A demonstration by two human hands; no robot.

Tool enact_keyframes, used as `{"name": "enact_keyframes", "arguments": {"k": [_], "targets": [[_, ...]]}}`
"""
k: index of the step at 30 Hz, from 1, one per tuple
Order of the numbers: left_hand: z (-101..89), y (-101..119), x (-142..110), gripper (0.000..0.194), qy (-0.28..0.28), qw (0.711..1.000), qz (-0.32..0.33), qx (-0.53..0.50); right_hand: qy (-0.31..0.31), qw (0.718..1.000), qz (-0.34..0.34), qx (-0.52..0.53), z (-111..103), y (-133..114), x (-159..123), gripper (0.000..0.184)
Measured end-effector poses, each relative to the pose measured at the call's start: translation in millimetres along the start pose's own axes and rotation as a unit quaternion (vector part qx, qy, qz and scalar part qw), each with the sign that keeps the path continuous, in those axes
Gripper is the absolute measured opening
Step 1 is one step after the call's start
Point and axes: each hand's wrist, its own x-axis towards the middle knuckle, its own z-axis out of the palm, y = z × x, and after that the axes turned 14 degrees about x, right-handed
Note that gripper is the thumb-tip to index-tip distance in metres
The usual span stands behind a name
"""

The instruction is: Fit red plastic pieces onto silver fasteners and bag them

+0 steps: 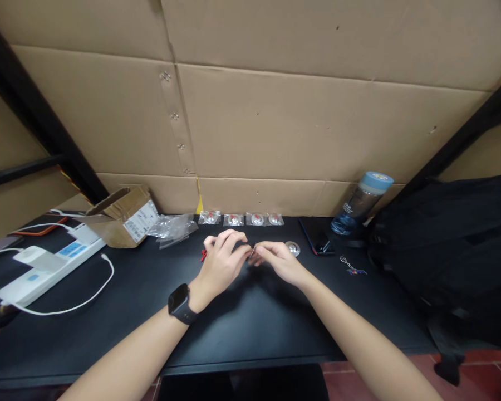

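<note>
My left hand (pixel 225 256), with a black smartwatch (pixel 178 299) on its wrist, and my right hand (pixel 278 260) meet over the middle of the black table. Between their fingertips is a small thin flat piece (pixel 252 252), seen nearly edge-on; its kind is too small to make out. Thumb and fingers of both hands pinch at it. A small red item (pixel 203 255) lies just left of my left hand, partly hidden by it. Just beyond my right hand lies a round, shiny disc-like item (pixel 293 248).
Along the cardboard wall lie several clear packets (pixel 234 220) with round items. Left are crumpled plastic bags (pixel 173 227), an open cardboard box (pixel 127 220) and a white power strip (pixel 54 267) with cables. Right are a phone (pixel 317 236), a keychain (pixel 353 267), a water bottle (pixel 361 203) and a black backpack (pixel 455 250).
</note>
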Motion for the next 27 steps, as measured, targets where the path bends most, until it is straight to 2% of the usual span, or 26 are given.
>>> {"name": "enact_keyframes", "arguments": {"k": [5,9,13,15,19,23,27], "targets": [[-0.5,1,-1,0.017,-0.020,1.000,0.009,-0.005,-0.005,0.992,-0.042,-0.117,-2,-3,-2,0.029],[-0.6,1,1,0.015,-0.038,0.998,-0.008,-0.041,0.000,0.977,-0.086,-0.196,-4,-5,-1,0.021],[-2.5,0,4,0.021,-0.080,0.989,-0.054,-0.109,0.005,0.954,-0.098,-0.282,-9,-4,0,0.013],[-2.5,0,4,0.023,-0.112,0.983,-0.046,-0.137,0.005,0.941,-0.110,-0.321,-11,-3,-1,0.011],[0.4,0,3,0.020,-0.168,0.971,-0.032,-0.165,-0.011,0.928,-0.111,-0.357,-15,-1,-2,0.009],[7.5,4,-1,0.020,-0.203,0.963,-0.028,-0.177,-0.018,0.922,-0.097,-0.374,-15,0,-3,0.009],[16.8,8,-6,0.016,-0.230,0.958,-0.016,-0.173,-0.011,0.917,-0.112,-0.381,-16,1,-3,0.010]]}}
